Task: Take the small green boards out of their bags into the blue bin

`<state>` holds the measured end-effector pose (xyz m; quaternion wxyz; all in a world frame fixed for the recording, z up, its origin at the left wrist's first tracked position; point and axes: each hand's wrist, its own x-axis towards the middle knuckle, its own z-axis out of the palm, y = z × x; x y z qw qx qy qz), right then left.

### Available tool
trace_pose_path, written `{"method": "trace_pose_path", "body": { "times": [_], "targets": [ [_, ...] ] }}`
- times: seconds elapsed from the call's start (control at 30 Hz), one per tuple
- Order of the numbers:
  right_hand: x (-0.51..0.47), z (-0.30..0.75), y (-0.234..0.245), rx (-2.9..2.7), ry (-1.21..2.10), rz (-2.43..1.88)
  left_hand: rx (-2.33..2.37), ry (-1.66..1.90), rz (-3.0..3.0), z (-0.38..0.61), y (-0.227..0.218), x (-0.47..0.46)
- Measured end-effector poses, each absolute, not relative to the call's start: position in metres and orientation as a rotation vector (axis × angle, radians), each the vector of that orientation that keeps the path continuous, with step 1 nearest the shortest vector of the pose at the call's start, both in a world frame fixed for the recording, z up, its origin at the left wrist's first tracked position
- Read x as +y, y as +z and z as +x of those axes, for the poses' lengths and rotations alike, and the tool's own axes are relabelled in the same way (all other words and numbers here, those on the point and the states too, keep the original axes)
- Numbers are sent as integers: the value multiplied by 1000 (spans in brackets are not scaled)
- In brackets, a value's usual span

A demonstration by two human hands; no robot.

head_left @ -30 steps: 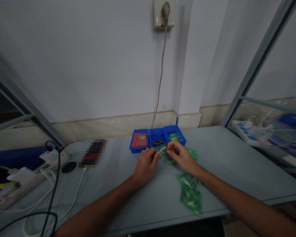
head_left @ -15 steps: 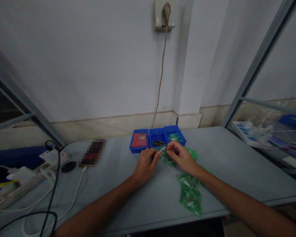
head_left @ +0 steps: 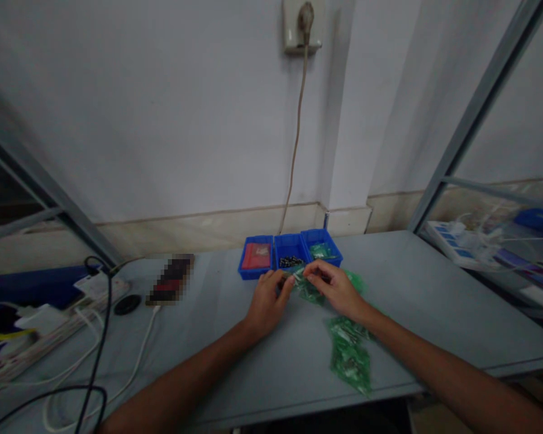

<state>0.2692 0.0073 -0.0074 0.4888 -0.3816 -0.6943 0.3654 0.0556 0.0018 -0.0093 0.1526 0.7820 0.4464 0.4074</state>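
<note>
My left hand [head_left: 266, 301] is closed on one edge of a small green plastic bag [head_left: 310, 292], just in front of the blue bins. My right hand [head_left: 332, 286] pinches at the same bag from the other side, fingertips close to my left thumb. Fine detail between the fingers is too small to make out. More green plastic bags [head_left: 350, 355] with small metallic-looking pieces inside lie on the table below my right wrist. Behind my hands stand a blue bin with red packets [head_left: 257, 256], one with small black-and-silver parts [head_left: 291, 261] and one with green bags [head_left: 320, 251].
The grey table [head_left: 208, 349] runs up to the wall. At left are a pixelated device [head_left: 169, 280] on a white cable, a round black disc [head_left: 127, 304] and a power strip [head_left: 22, 355] with tangled cords. Another power strip [head_left: 452, 244] sits at right beyond a metal post.
The right fingertips have shifted very slightly at the bag. The left hand stays where it was, and the view has moved only a little.
</note>
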Motion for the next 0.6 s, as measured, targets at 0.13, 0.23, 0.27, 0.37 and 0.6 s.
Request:
{"method": "trace_pose_path", "body": {
  "times": [0.13, 0.23, 0.27, 0.37, 0.6],
  "targets": [
    [7, 269, -8, -1640, 922, -954, 1240, 1255, 2165, 55, -16, 5],
    [9, 270, -8, -1608, 910, -969, 1176, 1331, 2093, 55, -20, 7],
    [9, 270, -8, -1600, 905, -973, 1157, 1345, 2076, 56, -21, 7],
    [11, 272, -9, -1580, 895, -975, 1120, 1371, 2044, 56, -20, 7],
    [10, 271, -10, -1579, 925, -959, 1050, 1303, 2189, 55, -13, 4]
  ]
}}
